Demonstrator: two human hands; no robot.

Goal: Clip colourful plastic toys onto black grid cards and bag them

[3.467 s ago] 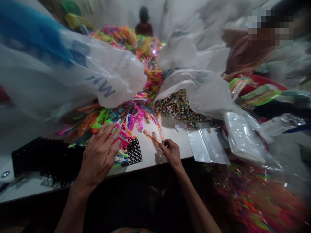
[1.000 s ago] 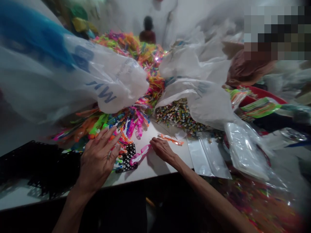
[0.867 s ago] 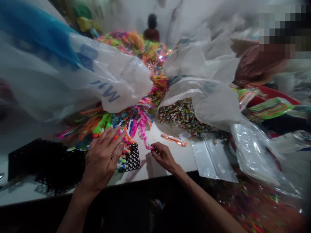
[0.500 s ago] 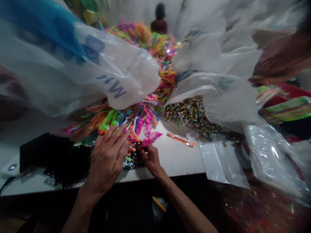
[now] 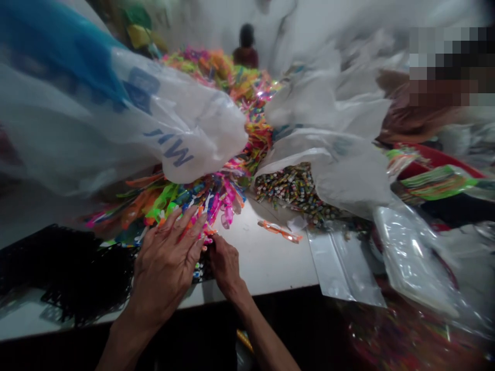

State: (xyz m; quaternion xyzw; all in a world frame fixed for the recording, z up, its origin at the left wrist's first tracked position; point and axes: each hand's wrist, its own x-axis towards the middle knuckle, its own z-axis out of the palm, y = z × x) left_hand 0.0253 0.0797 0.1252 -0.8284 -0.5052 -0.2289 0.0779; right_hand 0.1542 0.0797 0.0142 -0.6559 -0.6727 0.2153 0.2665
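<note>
Both hands' fingers spread flat on bright plastic pieces, nothing pinched.

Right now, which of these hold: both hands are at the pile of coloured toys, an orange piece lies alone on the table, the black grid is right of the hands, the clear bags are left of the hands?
1. Both hands, left hand and right hand, are at the near edge of the coloured toys. True.
2. An orange piece lies alone on the white table. True.
3. The black grid is right of the hands. False: it lies left.
4. The clear bags are left of the hands. False: they lie right.
</note>
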